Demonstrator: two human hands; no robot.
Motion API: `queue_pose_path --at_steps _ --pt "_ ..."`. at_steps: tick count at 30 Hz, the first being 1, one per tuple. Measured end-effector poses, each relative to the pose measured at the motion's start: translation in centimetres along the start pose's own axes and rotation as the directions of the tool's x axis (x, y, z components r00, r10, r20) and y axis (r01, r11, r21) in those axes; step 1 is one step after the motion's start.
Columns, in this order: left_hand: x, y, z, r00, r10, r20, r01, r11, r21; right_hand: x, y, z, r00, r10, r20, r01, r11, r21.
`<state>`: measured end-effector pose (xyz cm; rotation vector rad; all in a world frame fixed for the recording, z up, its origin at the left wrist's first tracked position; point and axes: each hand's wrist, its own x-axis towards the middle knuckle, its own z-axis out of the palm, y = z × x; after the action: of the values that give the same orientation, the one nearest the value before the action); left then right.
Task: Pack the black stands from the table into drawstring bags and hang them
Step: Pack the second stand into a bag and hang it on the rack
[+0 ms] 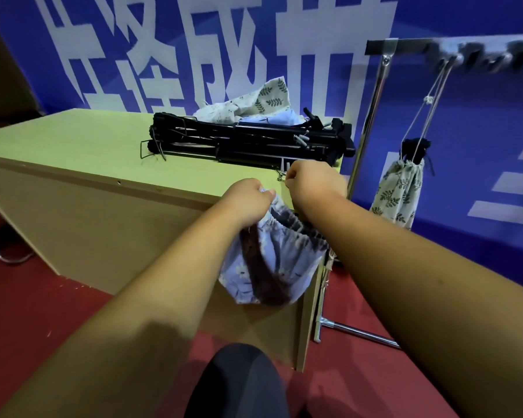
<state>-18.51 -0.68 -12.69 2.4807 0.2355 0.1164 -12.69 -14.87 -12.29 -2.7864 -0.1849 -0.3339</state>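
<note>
A pale blue flowered drawstring bag (272,260) hangs in front of the table's near right corner, with a dark stand showing through the cloth. My left hand (248,200) grips the bag's gathered rim. My right hand (311,182) is curled just right of it and pinches something thin, seemingly the cord, at the table edge. A pile of folded black stands (248,140) lies on the green table (73,146). On the rack's hook bar (453,49) a leaf-print bag (400,191) hangs by its cords, a black stand end poking out.
Loose cloth bags (254,107), leaf-print and pale blue, lie behind the stands. The chrome rack's upright (366,131) and foot (360,330) stand close to the table's right end. Red carpet covers the floor. A blue banner wall is behind.
</note>
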Motion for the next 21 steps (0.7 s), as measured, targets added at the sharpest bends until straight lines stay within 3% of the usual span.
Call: queue_pose_path --at_steps 3,8,13,16,21 --pt "-0.1 0.3 -0.4 1.0 -0.009 0.027 0.009 1.0 0.013 -0.4 -0.3 -0.3 1.0 0.016 -0.002 -0.016 1.0 0.016" --pt "-0.8 1.4 -0.2 0.997 -0.065 0.03 0.064 0.998 0.012 -1.6 -0.6 -3.0 0.969 -0.076 0.236 0.09 0.994 -0.053" --pt "-2.5 1.2 0.1 0.998 -0.063 -0.017 0.063 0.998 -0.022 -4.4 -0.1 -4.7 0.925 -0.155 0.347 0.207 0.971 -0.117" --pt "-3.6 0.3 0.5 0.998 -0.055 0.016 0.057 0.98 -0.19 -5.7 1.3 -5.5 0.941 -0.186 0.283 0.192 0.981 0.008" --pt "-6.3 2.0 1.4 0.989 -0.056 0.134 0.113 0.878 -0.466 -9.4 3.9 -6.5 0.931 -0.254 0.263 0.13 0.902 0.411"
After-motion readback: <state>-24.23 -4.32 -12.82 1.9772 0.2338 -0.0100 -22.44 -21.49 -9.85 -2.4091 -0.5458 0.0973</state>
